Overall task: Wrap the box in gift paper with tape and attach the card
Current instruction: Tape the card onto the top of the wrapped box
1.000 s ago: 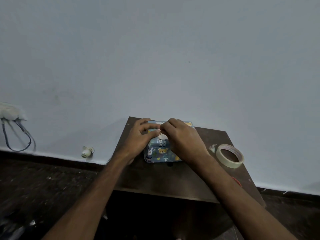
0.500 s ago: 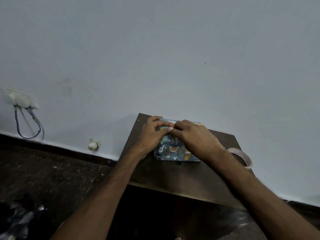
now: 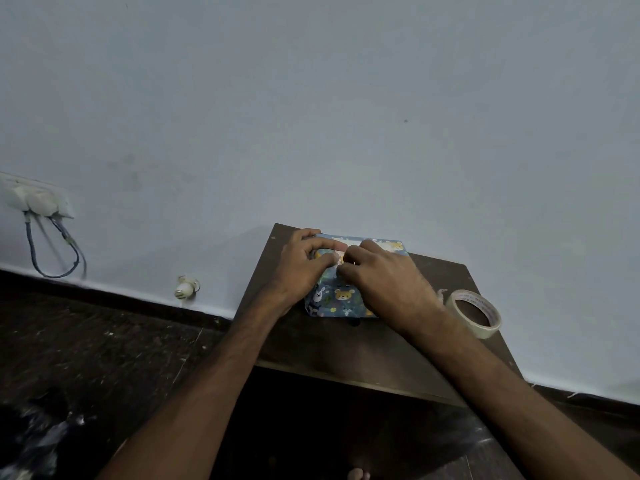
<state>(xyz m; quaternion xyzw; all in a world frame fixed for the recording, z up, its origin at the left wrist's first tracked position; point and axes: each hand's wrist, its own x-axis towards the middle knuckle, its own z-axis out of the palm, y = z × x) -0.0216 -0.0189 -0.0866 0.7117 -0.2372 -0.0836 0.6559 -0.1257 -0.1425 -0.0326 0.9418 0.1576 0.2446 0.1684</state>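
Blue paper is covering the box (image 3: 341, 299) under both hands. The left hand (image 3: 304, 268) is gripping its far left corner, and the right hand (image 3: 384, 282) is pinching a small pale piece (image 3: 341, 251) onto its top; card or tape, I cannot tell. Wrapping is looking finished, so I am judging this the fixing step, with pressing flat coming next. The box is sitting at the surface's (image 3: 346, 348) far edge against the wall (image 3: 346, 133), tape (image 3: 474, 313) is lying to the right, and bare wood is showing nearer.

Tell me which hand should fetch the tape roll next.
Right, likely. The tape roll lies on the table beside the right hand; the left hand grips the opposite side of the wrapped box, farther away.
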